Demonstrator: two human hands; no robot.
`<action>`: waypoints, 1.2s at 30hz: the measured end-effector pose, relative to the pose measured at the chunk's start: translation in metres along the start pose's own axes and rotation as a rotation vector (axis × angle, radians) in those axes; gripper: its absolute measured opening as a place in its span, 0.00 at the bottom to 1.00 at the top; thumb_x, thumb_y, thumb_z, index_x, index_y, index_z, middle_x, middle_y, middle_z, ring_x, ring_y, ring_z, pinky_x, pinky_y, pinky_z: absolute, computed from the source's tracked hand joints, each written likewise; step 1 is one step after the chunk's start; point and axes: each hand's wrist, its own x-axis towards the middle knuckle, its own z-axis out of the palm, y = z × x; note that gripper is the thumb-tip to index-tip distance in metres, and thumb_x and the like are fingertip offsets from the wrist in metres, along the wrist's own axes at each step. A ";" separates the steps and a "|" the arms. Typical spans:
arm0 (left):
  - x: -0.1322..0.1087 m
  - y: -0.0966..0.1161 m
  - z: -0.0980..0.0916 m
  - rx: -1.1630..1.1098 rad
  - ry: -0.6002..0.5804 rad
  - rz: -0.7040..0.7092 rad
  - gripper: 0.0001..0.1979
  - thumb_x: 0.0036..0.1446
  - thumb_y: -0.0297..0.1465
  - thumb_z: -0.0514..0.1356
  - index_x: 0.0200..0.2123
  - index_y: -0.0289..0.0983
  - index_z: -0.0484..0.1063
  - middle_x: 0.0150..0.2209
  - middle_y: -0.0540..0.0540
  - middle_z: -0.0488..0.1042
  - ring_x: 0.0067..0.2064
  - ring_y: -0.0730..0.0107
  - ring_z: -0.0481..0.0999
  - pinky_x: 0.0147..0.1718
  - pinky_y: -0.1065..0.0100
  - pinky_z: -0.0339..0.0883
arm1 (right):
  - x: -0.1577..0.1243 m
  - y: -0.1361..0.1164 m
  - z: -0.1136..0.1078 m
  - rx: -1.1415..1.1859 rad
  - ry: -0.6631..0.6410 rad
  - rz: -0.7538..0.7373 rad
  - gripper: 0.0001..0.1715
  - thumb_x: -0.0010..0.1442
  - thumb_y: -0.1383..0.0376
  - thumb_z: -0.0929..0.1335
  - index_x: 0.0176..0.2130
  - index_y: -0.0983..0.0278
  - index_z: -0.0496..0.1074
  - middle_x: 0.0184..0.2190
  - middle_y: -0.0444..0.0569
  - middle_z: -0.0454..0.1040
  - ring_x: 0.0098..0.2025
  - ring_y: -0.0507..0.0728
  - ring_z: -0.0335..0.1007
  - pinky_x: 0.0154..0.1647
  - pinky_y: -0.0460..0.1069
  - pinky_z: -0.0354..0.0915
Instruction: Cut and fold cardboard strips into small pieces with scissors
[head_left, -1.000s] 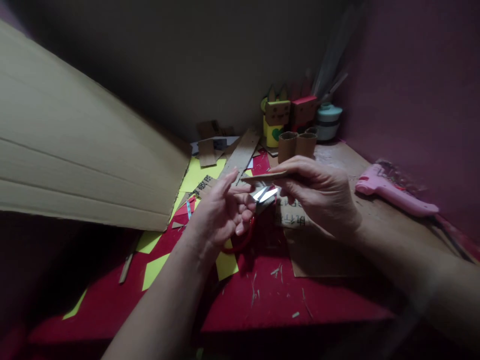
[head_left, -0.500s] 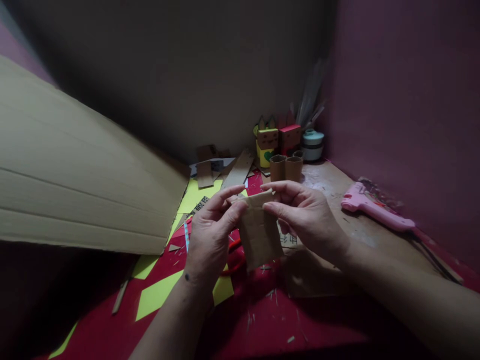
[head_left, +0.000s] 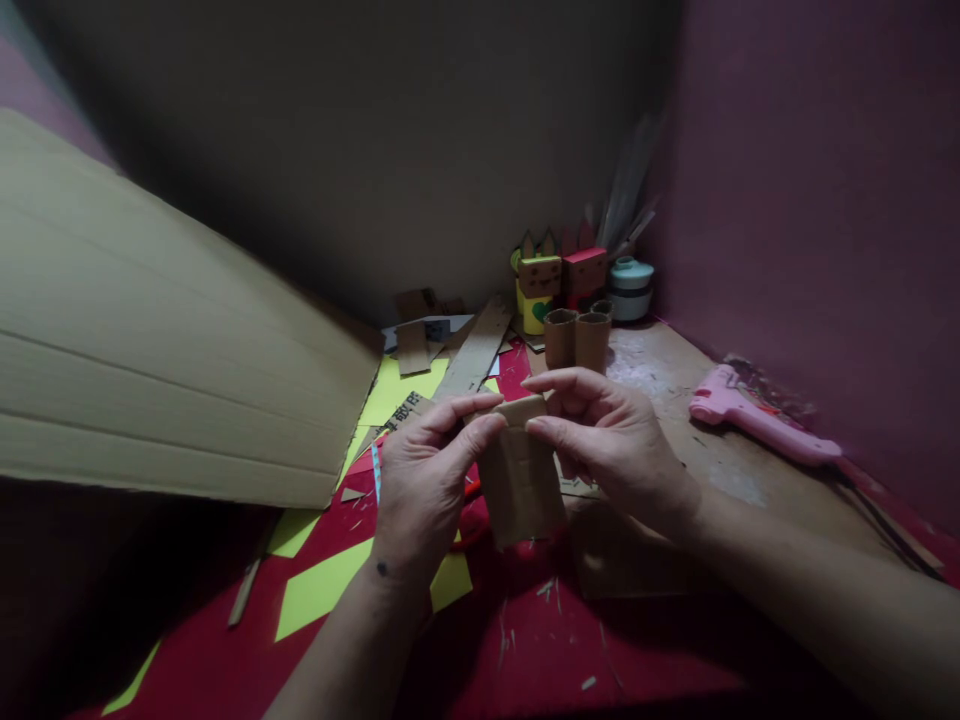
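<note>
A small piece of brown cardboard (head_left: pixel 523 480) hangs between my two hands above the red table surface. My left hand (head_left: pixel 431 470) pinches its upper left edge, thumb on the near face. On the upper right edge, the thumb and fingers of my right hand (head_left: pixel 607 430) close in the same way. The top of the piece looks bent over, and creases run across its face. Behind my left hand, red scissor-like handles (head_left: pixel 471 530) show in part. A flat cardboard sheet (head_left: pixel 630 555) lies below my right hand.
A pink glue gun (head_left: pixel 757 415) lies at the right. Cardboard tubes (head_left: pixel 592 342), a yellow figure (head_left: pixel 537 300), a red figure (head_left: pixel 585 275) and a lidded pot (head_left: pixel 631 290) stand at the back. A large cardboard panel (head_left: pixel 172 340) fills the left. Yellow paper (head_left: pixel 322 588) and scraps lie about.
Both hands keep hold of the cardboard piece, which has tilted slightly, its top edge a little lower. The whole view has shifted slightly.
</note>
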 end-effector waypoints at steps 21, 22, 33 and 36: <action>-0.001 0.006 0.002 0.090 0.046 0.005 0.05 0.45 0.31 0.68 0.29 0.39 0.81 0.29 0.47 0.78 0.31 0.71 0.73 0.25 0.76 0.66 | -0.002 -0.001 0.001 -0.021 0.017 0.129 0.06 0.51 0.64 0.72 0.31 0.64 0.73 0.21 0.42 0.71 0.13 0.45 0.58 0.09 0.41 0.52; -0.001 0.006 0.002 0.095 0.045 0.005 0.04 0.45 0.31 0.68 0.29 0.39 0.81 0.29 0.47 0.78 0.30 0.72 0.73 0.25 0.76 0.66 | -0.002 -0.001 0.001 -0.035 0.021 0.128 0.06 0.51 0.64 0.72 0.31 0.64 0.73 0.20 0.42 0.71 0.12 0.45 0.58 0.09 0.41 0.52; -0.001 0.005 0.002 0.159 -0.010 -0.019 0.07 0.50 0.32 0.64 0.23 0.36 0.74 0.22 0.51 0.69 0.25 0.77 0.64 0.22 0.77 0.58 | -0.002 0.005 -0.002 -0.215 -0.034 0.070 0.09 0.55 0.63 0.70 0.26 0.64 0.72 0.12 0.38 0.63 0.13 0.45 0.57 0.12 0.42 0.52; -0.002 0.004 0.005 0.192 -0.013 -0.020 0.09 0.52 0.32 0.62 0.22 0.36 0.71 0.20 0.53 0.66 0.23 0.77 0.61 0.21 0.77 0.56 | -0.002 0.010 -0.005 -0.316 -0.061 -0.001 0.09 0.58 0.62 0.68 0.28 0.64 0.72 0.15 0.39 0.64 0.16 0.46 0.58 0.14 0.43 0.55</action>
